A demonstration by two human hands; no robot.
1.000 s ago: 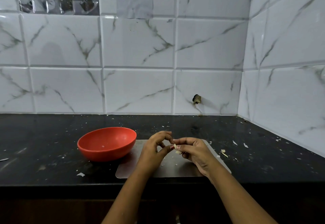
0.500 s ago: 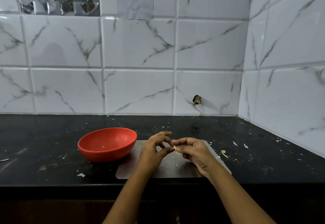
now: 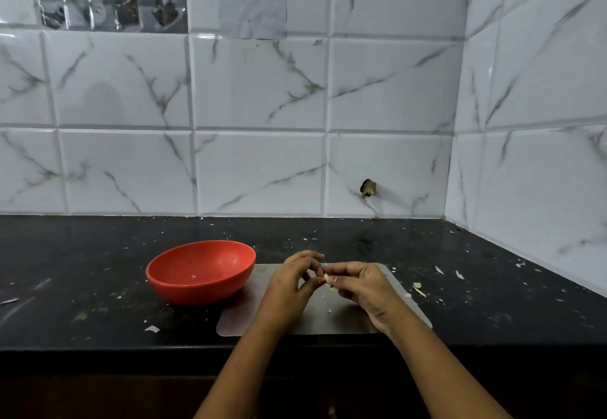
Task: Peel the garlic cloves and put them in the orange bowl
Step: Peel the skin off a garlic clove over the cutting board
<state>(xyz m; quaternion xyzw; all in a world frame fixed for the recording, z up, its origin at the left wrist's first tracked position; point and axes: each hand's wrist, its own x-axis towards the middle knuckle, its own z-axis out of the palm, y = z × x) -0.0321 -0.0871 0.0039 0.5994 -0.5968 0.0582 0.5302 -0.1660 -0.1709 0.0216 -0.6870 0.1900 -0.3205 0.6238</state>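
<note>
A small pale garlic clove [image 3: 329, 280] is held between both hands above the grey cutting mat [image 3: 331, 318]. My right hand [image 3: 363, 285] pinches the clove with curled fingers. The fingertips of my left hand [image 3: 290, 282] pinch at the clove's skin from the left. The orange bowl [image 3: 200, 270] stands on the black counter just left of the mat, with only a tiny white fleck visible inside it. Most of the clove is hidden by my fingers.
The black counter [image 3: 98, 287] is scattered with bits of garlic skin, with larger scraps [image 3: 418, 289] right of the mat and one [image 3: 151, 329] near the front edge. Tiled walls close the back and right side.
My hands stay at the same spot over the mat; the fingers have shifted slightly on the clove. The bowl has not moved.
</note>
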